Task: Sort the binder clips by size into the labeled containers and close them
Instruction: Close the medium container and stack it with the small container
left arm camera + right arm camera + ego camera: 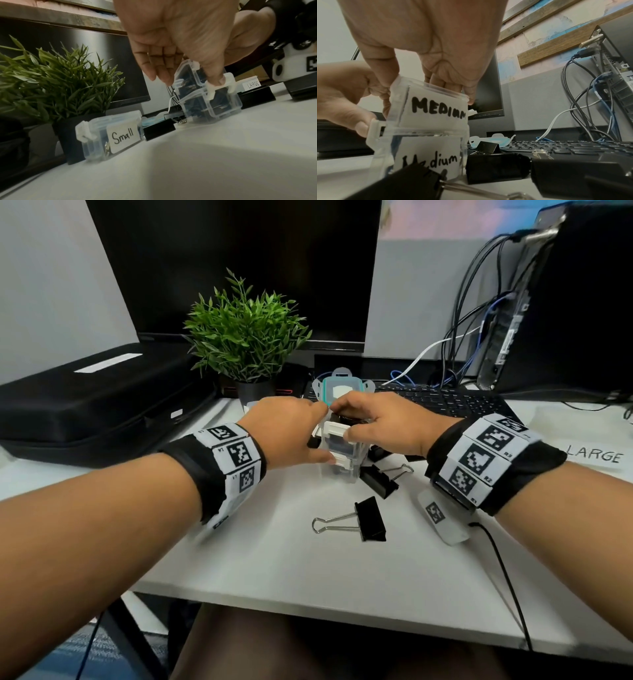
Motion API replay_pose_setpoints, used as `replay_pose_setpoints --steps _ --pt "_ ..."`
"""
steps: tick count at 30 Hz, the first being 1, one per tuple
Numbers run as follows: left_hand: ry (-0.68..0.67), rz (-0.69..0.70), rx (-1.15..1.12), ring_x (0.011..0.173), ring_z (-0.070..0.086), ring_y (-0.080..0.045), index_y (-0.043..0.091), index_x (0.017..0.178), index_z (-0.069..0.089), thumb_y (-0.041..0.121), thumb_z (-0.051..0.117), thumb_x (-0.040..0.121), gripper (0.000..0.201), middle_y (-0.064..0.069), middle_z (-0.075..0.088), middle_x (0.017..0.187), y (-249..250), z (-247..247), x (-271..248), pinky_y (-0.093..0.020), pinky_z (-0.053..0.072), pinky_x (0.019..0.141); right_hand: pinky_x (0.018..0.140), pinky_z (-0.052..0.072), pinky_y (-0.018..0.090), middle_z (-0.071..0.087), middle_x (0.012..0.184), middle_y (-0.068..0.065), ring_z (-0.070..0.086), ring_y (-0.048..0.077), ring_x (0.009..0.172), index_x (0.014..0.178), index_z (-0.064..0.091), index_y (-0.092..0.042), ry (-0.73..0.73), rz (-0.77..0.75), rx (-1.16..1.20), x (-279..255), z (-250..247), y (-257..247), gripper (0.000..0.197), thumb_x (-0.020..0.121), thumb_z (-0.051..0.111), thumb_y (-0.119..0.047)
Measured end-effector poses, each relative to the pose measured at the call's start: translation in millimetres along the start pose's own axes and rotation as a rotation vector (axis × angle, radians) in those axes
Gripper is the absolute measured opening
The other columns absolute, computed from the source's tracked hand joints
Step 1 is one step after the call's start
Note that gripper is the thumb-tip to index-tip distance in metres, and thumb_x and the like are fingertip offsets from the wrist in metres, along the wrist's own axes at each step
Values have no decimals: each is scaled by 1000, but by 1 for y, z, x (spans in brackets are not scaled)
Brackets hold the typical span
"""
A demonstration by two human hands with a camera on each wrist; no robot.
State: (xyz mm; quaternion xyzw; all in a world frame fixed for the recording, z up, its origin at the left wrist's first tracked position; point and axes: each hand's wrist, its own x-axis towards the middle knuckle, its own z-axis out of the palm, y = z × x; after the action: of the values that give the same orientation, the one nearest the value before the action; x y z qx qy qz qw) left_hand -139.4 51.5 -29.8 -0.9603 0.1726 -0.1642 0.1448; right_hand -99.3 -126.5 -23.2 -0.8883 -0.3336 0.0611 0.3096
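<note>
At frame centre on the white desk [260, 546], the left hand [284, 433] and right hand [383, 426] pinch the lid [435, 108] of the stacked clear "Medium" container [339, 463]; a large binder clip [363, 522] lies just below; the "Small" container [109, 138] sits lower left.

Stacked medium containers [339, 446] stand behind loose clip [356, 522], apparently before keyboard [442, 402].

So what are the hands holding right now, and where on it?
Both hold the upper Medium container, stacked on a second one: left hand at its white side latch, right hand over its lid.
</note>
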Motion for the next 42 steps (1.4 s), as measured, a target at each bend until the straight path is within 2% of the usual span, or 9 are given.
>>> replay_pose_setpoints --steps 6,14,18,20,24,27,30,35,42 --pt "9 51 20 78 56 -20 16 101 51 66 50 81 55 2 58 86 0 1 5 -28 35 59 87 40 9 52 137 -6 47 0 125 137 43 -19 -12 37 43 2 -2 3 54 87 63 -14" --pt "-59 -37 -21 80 56 -20 16 105 53 59 57 81 49 0 63 92 6 -8 8 -29 37 60 104 40 24 52 139 -4 47 2 127 138 43 -18 -12 44 61 3 -1 4 56 86 64 -12" --pt "-175 -89 -235 93 59 -17 21 118 57 49 62 82 45 3 65 109 1 -16 7 -27 44 72 106 40 26 51 139 -3 47 5 127 142 38 -21 -7 39 -2 -3 -2 -1 67 84 70 -28" --pt "-296 -101 -396 101 58 -13 25 130 52 48 64 81 56 8 62 119 -2 -25 5 -23 42 79 107 39 27 51 139 -3 47 6 128 145 33 -24 -14 22 -95 -6 -4 -6 77 80 73 -37" --pt "-382 -120 -409 86 52 -11 24 135 47 54 67 75 70 10 60 103 0 -39 5 -23 41 72 106 41 28 48 142 1 49 10 126 147 28 -22 -46 8 -81 -7 -9 -15 95 70 82 -32" --pt "-405 -117 -331 103 54 -13 25 142 36 56 66 75 80 6 56 127 3 -40 5 -27 47 79 104 43 28 47 143 3 53 11 123 148 26 -22 -87 30 1 -8 -13 -13 100 67 84 -25" --pt "-442 -130 -362 112 53 -13 26 147 29 61 64 74 88 6 52 135 2 -40 3 -25 42 87 102 46 31 48 142 4 56 12 120 147 29 -23 -102 55 121 -11 -16 -7 94 70 82 -10" --pt "-474 -164 -404 128 44 -16 22 147 29 71 54 74 91 2 44 144 0 -49 3 -24 34 100 91 53 27 58 129 8 63 10 105 139 42 -15 -33 25 255 -12 -14 0 61 86 57 11" --pt "-436 -170 -336 114 51 -16 31 141 40 57 60 82 68 3 55 128 -11 -48 3 -27 41 93 86 56 35 64 113 13 68 21 97 110 57 -17 19 -12 435 -7 -16 2 43 89 44 17"
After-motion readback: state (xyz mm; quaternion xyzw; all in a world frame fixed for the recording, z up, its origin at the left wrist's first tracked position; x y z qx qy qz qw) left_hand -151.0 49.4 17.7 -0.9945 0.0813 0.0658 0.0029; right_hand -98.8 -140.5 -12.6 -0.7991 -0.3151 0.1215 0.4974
